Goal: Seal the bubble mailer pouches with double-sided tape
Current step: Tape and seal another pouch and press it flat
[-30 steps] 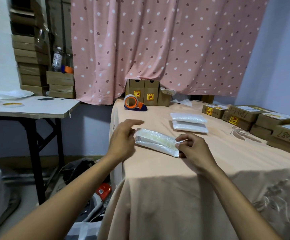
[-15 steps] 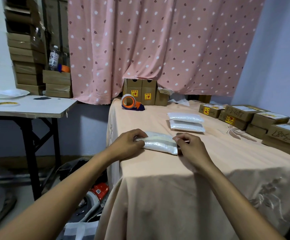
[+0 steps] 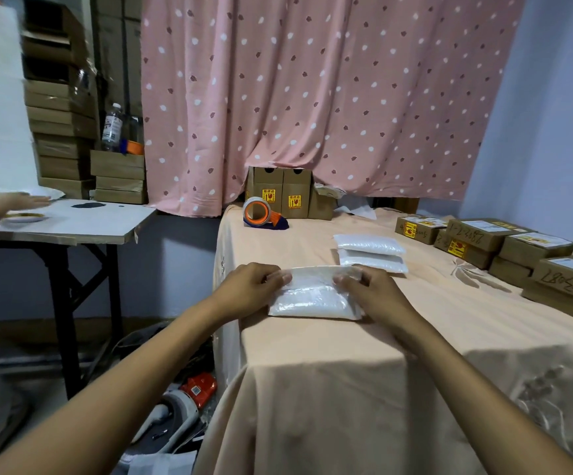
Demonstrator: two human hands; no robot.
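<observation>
The bubble mailer [image 3: 312,298] lay flat near the front left corner of the counter [image 3: 346,358]. The left grip [image 3: 252,286] and right grip [image 3: 372,289] were each clamped, fingers curled, on an end of its folded top flap. Just behind lay two stacked mailers [image 3: 370,252], and farther back an orange tape dispenser [image 3: 261,214].

Both hands grip one bubble mailer pouch [image 3: 312,298] near the front left corner of the tabletop [image 3: 346,347].
The bare left forearm [image 3: 141,371] and right forearm [image 3: 466,371] reach in from the lower corners of the view and converge. The left hand [image 3: 250,286] lies knuckles-up at the pouch's far left corner, its fingers [image 3: 279,278] curled inward, pinching the far edge. The right hand [image 3: 372,291] mirrors it at the far right corner, with its fingers [image 3: 345,280] curled on the same edge. The hands are apart.
</observation>
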